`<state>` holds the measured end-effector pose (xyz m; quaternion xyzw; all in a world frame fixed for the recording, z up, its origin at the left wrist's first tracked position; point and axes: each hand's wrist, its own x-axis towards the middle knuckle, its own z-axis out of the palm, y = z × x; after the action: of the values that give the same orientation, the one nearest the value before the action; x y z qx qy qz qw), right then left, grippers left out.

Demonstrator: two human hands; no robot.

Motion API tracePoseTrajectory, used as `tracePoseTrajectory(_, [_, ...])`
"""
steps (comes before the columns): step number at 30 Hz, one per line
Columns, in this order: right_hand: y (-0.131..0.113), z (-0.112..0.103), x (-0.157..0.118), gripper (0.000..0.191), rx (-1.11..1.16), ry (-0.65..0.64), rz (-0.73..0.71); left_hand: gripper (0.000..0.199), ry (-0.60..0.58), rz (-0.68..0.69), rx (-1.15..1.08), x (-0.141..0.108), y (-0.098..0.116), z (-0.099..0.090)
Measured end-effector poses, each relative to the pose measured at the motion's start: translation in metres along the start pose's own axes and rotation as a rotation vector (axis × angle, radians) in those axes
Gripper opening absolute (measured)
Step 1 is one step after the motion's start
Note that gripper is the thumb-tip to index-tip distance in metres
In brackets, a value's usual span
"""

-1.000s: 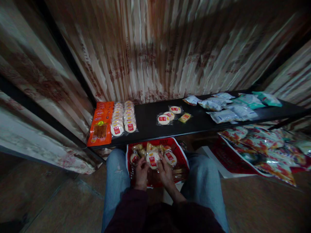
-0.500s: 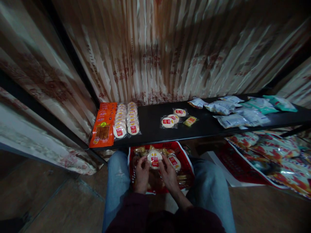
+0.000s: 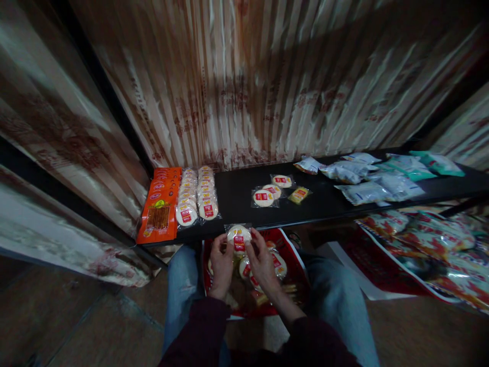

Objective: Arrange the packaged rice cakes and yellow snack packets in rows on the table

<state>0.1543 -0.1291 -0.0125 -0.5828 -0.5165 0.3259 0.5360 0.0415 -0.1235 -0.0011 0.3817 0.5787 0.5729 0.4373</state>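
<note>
A round white rice cracker in a clear wrapper with a red label (image 3: 239, 237) is pinched between both hands at the shelf's front edge. My left hand (image 3: 221, 262) grips its left side, and my right hand (image 3: 262, 261) its right side. Below them, between the knees, the red basket (image 3: 300, 262) holds more wrapped crackers (image 3: 279, 264) and other snacks, partly hidden by the hands. On the black shelf (image 3: 237, 199), two overlapping rows of the same crackers (image 3: 207, 196) lie at left. Farther right are three loose crackers (image 3: 263, 197) and a small yellow packet (image 3: 300, 194).
Orange snack packs (image 3: 159, 206) lie at the shelf's left end beside a dark metal post (image 3: 110, 97). White and teal bags (image 3: 364, 192) cover its right part. A second red basket (image 3: 382, 260) with large bags stands on the floor at right. Patterned curtain (image 3: 237, 92) hangs behind.
Both hands have lifted the cracker from over the basket up to the shelf's front edge. More crackers show in the basket beneath. The view has shifted slightly.
</note>
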Motion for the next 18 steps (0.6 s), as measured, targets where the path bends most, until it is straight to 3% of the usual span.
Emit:
tracePoseTrajectory(8, [-0.007,0.005,0.029,0.046,-0.027,0.038,-0.027,0.026,0.041,0.054,0.025,0.023,0.013,0.01])
tracePoseTrajectory(13, [-0.006,0.007,0.051,0.036,0.017,0.028,-0.089,0.019,0.0,0.115,0.113,0.039,0.021,0.019])
tracePoseTrajectory(18, [-0.002,0.012,0.069,0.024,-0.072,0.028,-0.149,0.029,-0.02,0.11,0.191,0.05,0.026,0.024])
